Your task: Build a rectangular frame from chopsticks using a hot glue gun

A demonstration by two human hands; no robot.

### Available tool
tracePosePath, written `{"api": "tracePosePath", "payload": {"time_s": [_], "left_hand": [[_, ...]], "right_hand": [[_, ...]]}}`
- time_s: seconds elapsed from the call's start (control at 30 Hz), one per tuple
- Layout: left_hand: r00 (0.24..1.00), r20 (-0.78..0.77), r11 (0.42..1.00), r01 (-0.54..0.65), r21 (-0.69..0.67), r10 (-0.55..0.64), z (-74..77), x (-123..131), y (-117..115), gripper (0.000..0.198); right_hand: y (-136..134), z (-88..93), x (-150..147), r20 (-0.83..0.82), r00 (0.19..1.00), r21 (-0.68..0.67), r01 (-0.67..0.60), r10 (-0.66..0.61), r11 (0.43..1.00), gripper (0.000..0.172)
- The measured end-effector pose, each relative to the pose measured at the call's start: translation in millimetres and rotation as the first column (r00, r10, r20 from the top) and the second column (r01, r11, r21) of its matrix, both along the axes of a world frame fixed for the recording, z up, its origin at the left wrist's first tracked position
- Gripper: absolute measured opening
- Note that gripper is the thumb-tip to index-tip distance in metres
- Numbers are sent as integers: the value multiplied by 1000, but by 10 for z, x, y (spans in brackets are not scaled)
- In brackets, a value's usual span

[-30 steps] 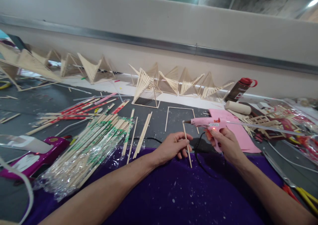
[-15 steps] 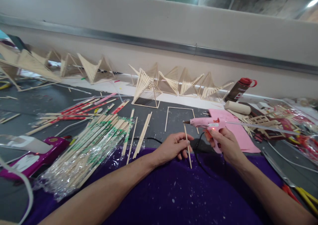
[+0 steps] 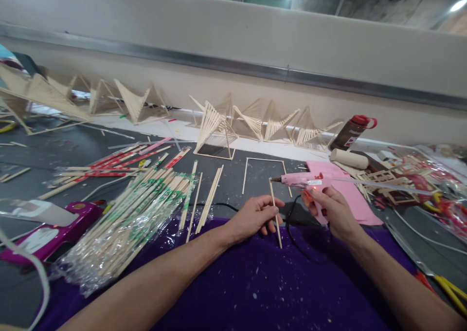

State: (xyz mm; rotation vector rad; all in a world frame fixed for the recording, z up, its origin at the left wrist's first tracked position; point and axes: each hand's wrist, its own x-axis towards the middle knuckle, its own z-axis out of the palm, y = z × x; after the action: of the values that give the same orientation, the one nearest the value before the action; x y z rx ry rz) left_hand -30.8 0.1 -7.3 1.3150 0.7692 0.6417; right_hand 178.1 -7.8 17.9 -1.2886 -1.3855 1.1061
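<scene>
Pinched in the fingers of my left hand (image 3: pixel 260 215) is a thin wooden stick (image 3: pixel 278 231), held nearly upright with its top leaning slightly left. My right hand (image 3: pixel 330 208) is wrapped round the handle of a pink hot glue gun (image 3: pixel 301 179), whose orange light glows. The gun's nozzle points left, right by the stick's upper end; whether it touches cannot be made out. Behind the hands, a three-sided frame of sticks (image 3: pixel 264 159) lies on the dark table. Several loose sticks (image 3: pixel 209 199) lie left of my left hand.
Plastic-wrapped sticks (image 3: pixel 127 224) and a purple power strip (image 3: pixel 69 229) lie left. Several wooden stick models (image 3: pixel 215 126) stand along the wall. At right are a bottle (image 3: pixel 350 132), pink cloth (image 3: pixel 359 207) and scissors (image 3: pixel 419 263). A black cord (image 3: pixel 290 224) hangs between my hands.
The glue gun has shifted very slightly to the right, its nozzle staying near the stick's top. My left hand and the stick look unmoved.
</scene>
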Motion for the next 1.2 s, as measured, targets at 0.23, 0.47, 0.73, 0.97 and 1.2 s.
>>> {"api": "tracePosePath", "payload": {"time_s": [0.23, 0.47, 0.73, 0.97, 1.2], "left_hand": [[1000, -1, 1000, 3, -11, -3, 7, -1, -5, 28], [1000, 9, 1000, 21, -13, -21, 34, 2, -21, 29], [999, 31, 999, 24, -29, -23, 34, -6, -16, 29], [999, 47, 999, 23, -44, -21, 58, -5, -21, 28], [926, 219, 951, -293, -100, 308, 227, -121, 155, 21]], "right_hand": [[43, -3, 50, -130, 988, -74, -90, 80, 993, 29], [75, -1, 90, -126, 989, -115, -87, 72, 990, 30], [56, 2, 128, -129, 988, -41, -86, 80, 995, 32], [64, -21, 81, -127, 992, -33, -29, 24, 999, 28], [36, 46, 86, -116, 993, -18, -18, 16, 1000, 28]]}}
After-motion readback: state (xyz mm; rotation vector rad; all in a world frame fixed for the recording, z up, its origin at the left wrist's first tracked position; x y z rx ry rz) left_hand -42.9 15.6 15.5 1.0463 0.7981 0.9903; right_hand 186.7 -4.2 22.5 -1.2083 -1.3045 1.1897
